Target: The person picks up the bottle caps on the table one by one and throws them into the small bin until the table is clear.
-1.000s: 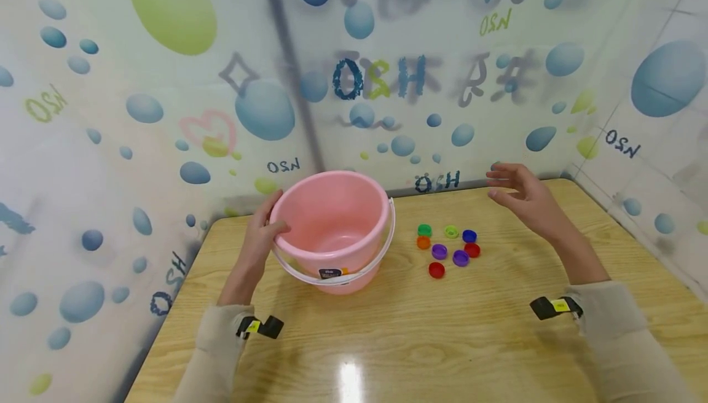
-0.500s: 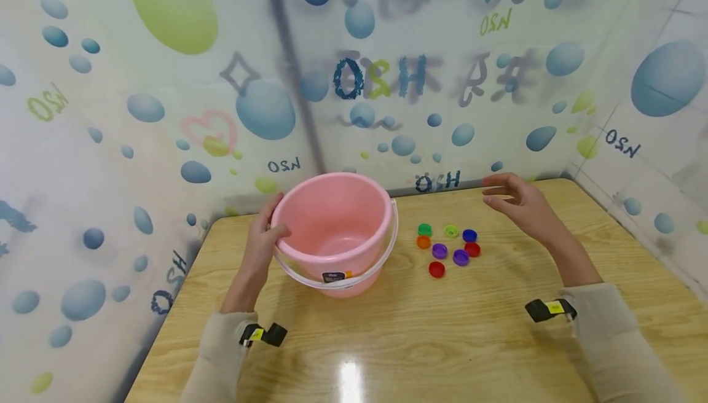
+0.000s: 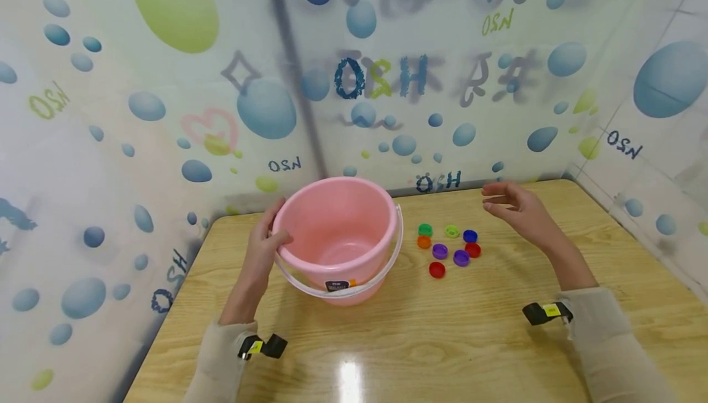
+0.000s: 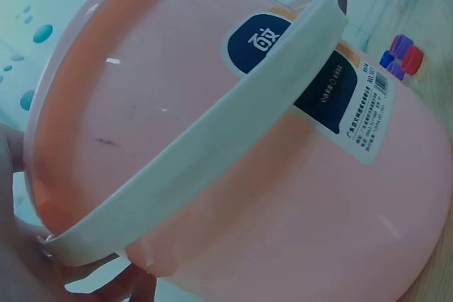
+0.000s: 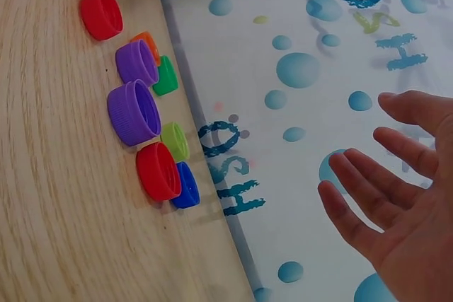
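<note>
A pink bucket (image 3: 343, 225) stands at the left of the wooden table, its mouth tipped toward me. My left hand (image 3: 260, 252) grips its left rim, thumb over the inside edge and fingers outside. In the left wrist view, the white handle (image 4: 205, 139) hangs across the bucket's labelled side. Several bottle caps lie loose to the right of the bucket, among them a red cap (image 3: 437, 269), a purple cap (image 3: 461, 258) and a green cap (image 3: 424, 230). My right hand (image 3: 517, 209) hovers to the right of the caps, fingers loosely bent, holding nothing.
The wooden table (image 3: 442, 341) runs up to a patterned curtain (image 3: 381, 114) at its back edge. Similar printed sheeting (image 3: 88, 206) hangs along the left side, and another wall (image 3: 664, 145) borders the right.
The bucket has shifted slightly toward me and to the right with my left hand on its rim. My right hand has lowered a little toward the table. The caps lie as before.
</note>
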The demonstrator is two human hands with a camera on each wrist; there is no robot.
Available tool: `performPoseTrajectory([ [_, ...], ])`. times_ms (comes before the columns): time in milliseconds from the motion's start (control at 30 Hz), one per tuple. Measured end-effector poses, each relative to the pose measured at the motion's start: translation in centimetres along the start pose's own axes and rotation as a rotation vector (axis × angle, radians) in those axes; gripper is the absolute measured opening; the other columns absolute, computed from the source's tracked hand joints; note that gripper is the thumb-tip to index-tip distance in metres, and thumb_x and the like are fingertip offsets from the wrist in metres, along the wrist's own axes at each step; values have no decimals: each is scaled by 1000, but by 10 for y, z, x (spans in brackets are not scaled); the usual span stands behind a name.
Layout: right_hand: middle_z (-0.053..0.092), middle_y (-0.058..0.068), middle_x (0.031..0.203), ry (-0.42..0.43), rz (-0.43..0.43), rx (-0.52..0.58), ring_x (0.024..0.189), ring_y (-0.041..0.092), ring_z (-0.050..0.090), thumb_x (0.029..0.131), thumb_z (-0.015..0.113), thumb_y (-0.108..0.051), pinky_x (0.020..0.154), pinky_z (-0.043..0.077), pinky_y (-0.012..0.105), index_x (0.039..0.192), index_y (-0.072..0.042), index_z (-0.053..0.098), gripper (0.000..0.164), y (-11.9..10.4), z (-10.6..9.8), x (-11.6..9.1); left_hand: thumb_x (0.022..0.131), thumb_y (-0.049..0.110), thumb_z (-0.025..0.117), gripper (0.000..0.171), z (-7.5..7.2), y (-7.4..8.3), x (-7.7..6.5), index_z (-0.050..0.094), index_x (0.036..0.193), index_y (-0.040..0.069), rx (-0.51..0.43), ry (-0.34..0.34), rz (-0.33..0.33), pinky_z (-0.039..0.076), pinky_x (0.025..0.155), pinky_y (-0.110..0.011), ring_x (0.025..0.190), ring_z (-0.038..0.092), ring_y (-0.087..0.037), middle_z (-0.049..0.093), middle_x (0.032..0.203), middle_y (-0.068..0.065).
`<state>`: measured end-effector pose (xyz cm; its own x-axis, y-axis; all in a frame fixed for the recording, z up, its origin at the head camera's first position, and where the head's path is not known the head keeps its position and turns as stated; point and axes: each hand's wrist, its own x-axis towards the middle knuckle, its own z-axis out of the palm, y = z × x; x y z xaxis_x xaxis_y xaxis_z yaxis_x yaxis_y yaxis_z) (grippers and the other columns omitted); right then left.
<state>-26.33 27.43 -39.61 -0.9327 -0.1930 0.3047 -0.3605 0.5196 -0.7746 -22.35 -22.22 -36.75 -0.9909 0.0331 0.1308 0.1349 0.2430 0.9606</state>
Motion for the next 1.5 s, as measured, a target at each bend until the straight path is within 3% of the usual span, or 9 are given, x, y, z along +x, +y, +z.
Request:
performPoseTrajectory([
  [267, 58, 23, 139, -30, 35, 1, 104, -16, 53, 106, 59, -26, 85, 46, 4, 141, 2, 53, 45, 11, 0, -2, 96, 19, 52, 70, -8, 8, -3, 32, 162, 22, -6, 3, -84, 50, 96, -24, 121, 60, -19, 52, 151, -17],
  [467, 57, 25, 142, -42, 59, -2, 104, -15, 53, 106, 59, -26, 85, 45, 4, 143, 1, 51, 47, 18, 0, -1, 97, 18, 51, 62, -11, 13, -5, 40, 157, 15, 3, -32, -82, 54, 93, -30, 118, 60, -15, 51, 152, -17],
  [633, 55, 26, 143, -55, 85, 5, 105, -11, 54, 106, 59, -26, 85, 46, 5, 144, 2, 50, 49, 21, -1, 0, 96, 17, 54, 65, -15, 16, -6, 38, 159, 13, 32, -71, -73, 56, 85, -24, 110, 64, -10, 51, 151, -20],
  [867, 56, 27, 143, -62, 105, -16, 122, 36, 60, 106, 59, -26, 85, 45, 4, 145, 3, 49, 50, 25, -1, -1, 96, 19, 58, 67, -17, 15, -6, 38, 160, 14, 54, -93, -59, 60, 77, -26, 98, 71, -12, 54, 148, -24],
  [967, 57, 27, 142, -67, 105, -35, 125, 44, 58, 106, 58, -28, 86, 45, 6, 143, 3, 51, 49, 29, 0, -2, 97, 18, 57, 66, -16, 14, -6, 39, 160, 15, 56, -93, -56, 61, 75, -26, 95, 72, -12, 56, 147, -24],
  [1100, 59, 26, 139, -64, 111, -75, 125, 44, 59, 106, 58, -29, 90, 48, 16, 139, 2, 56, 46, 33, 2, -2, 97, 18, 57, 65, -16, 12, -6, 40, 159, 15, 61, -89, -51, 61, 74, -26, 94, 72, -12, 56, 146, -25],
  [1233, 60, 26, 140, -87, 118, -100, 126, 44, 59, 106, 58, -29, 100, 55, 42, 139, 1, 57, 45, 35, 6, -2, 97, 17, 56, 64, -17, 11, -6, 39, 160, 15, 62, -87, -53, 61, 74, -25, 93, 72, -12, 56, 146, -25],
  [1333, 59, 26, 141, -110, 124, -104, 128, 46, 58, 106, 58, -28, 104, 51, 58, 140, 2, 56, 45, 37, 8, -1, 98, 17, 56, 65, -17, 11, -7, 38, 160, 16, 68, -85, -59, 60, 75, -25, 94, 72, -11, 56, 146, -24],
  [1500, 58, 27, 142, -128, 147, -98, 129, 47, 57, 106, 58, -27, 105, 49, 61, 140, 3, 56, 46, 42, 9, 0, 98, 18, 55, 66, -17, 14, -6, 36, 160, 14, 78, -80, -67, 60, 76, -24, 94, 71, -11, 56, 146, -25],
])
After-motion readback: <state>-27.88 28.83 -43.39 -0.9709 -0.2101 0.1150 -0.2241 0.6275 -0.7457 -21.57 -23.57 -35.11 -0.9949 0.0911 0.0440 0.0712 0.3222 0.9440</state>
